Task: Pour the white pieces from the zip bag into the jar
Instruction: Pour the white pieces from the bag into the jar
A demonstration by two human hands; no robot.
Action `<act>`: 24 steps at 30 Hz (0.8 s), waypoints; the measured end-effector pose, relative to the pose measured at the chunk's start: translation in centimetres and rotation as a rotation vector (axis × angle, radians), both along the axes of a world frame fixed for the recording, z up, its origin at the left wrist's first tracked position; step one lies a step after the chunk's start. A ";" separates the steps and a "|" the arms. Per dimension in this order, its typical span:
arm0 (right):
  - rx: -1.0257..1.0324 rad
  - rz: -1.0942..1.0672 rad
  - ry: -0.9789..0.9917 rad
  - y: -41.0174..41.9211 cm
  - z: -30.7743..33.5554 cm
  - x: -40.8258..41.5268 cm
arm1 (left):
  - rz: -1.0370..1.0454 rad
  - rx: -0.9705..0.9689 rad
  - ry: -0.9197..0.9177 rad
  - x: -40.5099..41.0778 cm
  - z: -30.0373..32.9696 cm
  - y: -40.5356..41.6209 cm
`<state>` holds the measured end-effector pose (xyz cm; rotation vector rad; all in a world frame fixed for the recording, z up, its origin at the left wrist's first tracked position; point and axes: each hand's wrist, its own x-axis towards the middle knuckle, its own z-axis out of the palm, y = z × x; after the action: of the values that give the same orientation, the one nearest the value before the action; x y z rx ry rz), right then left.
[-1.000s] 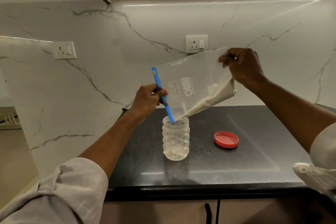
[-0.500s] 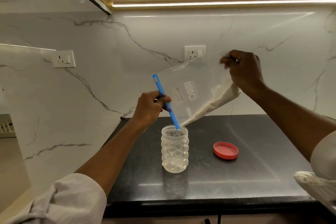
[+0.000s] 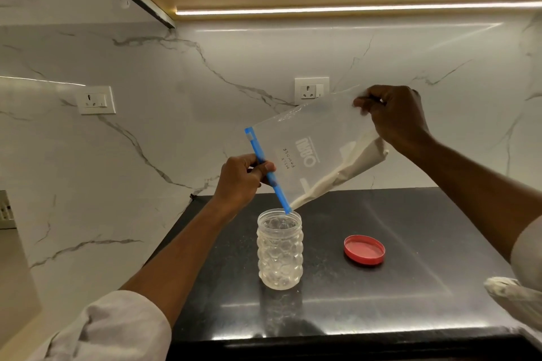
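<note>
**Soft bag, steady spout**

Above the jar [image 3: 279,252], the zip bag [image 3: 311,152] hangs tilted, its blue zip strip [image 3: 265,168] running down so that the lower corner sits right at the jar's mouth. The left hand [image 3: 240,180] pinches the strip about halfway along, thumb on the near face and fingers curled behind. The right hand [image 3: 393,117] grips the raised bottom corner of the bag, fingers folded round the film. The white pieces [image 3: 341,174] lie heaped along the lower edge of the bag, sloping toward the low corner; whether any are falling into the jar cannot be told, and the jar looks nearly empty.

The bag is thin, limp film and will likely fold or sag wherever it is not held, so the two grips at opposite ends seem right: the stiff strip is the one firm place to steer the spout, and the far corner sets the tilt. The contents look light and loose, and may slide all at once if the corner is lifted sharply. The jar stands upright on the black counter [image 3: 410,287], clear and knobbly, probably plastic and light enough to tip if the strip knocks its rim. No hand steadies it. The red lid [image 3: 364,249] lies on the counter to its right, well apart.
</note>
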<state>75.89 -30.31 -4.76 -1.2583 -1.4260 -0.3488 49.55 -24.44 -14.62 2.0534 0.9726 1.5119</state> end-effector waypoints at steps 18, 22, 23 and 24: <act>0.030 0.014 0.004 0.2 0.2 -0.4 | -0.031 0.008 -0.052 -0.5 -0.1 -0.4; 0.036 0.017 0.004 0.3 0.2 -0.4 | -0.032 0.008 -0.049 -0.6 0.1 -0.3; 0.046 0.014 0.003 0.3 0.2 -0.4 | -0.036 0.005 -0.051 -0.6 0.1 -0.3; 0.055 0.012 0.002 0.4 0.2 -0.4 | -0.036 0.007 -0.051 -0.6 0.1 -0.3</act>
<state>75.52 -29.96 -4.52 -1.2046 -1.4130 -0.3760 48.94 -24.69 -14.52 2.0163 0.9072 1.5440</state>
